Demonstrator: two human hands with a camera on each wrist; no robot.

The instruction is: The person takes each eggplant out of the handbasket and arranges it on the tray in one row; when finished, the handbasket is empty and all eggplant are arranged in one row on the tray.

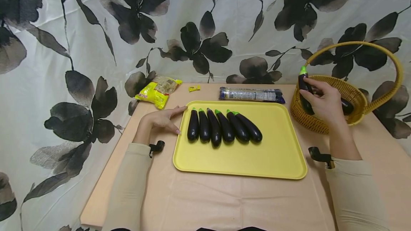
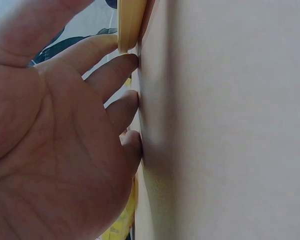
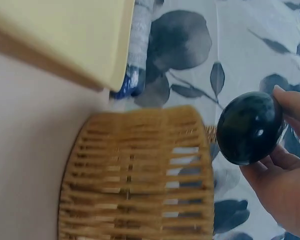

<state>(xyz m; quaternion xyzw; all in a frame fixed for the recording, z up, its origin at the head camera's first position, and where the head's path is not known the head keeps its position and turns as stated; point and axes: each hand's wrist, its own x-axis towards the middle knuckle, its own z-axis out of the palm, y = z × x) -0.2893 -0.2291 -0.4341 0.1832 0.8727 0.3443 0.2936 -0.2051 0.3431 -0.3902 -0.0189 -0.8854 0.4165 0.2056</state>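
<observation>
My right hand (image 1: 325,101) holds an eggplant (image 1: 305,93) upright, green stem up, over the left side of a wicker basket (image 1: 300,117). In the right wrist view, the rounded dark end of this eggplant (image 3: 250,129) shows between thumb and fingers, beside the basket's slatted wall (image 3: 135,175). Another eggplant (image 1: 347,107) lies inside the basket, partly hidden by the hand. My left hand (image 1: 160,121) touches the left rim of a yellow tray (image 1: 240,161) with spread, fairly straight fingers. Several eggplants (image 1: 215,131) lie side by side across the tray's upper left and middle, stems away from me.
Behind the tray lie a yellow snack bag (image 1: 157,92), a small yellow packet (image 1: 194,88) and a long dark blue package (image 1: 252,95). The basket's tall handle (image 1: 398,70) arches up at the right. A floral curtain (image 1: 244,20) hangs behind the table (image 1: 205,202).
</observation>
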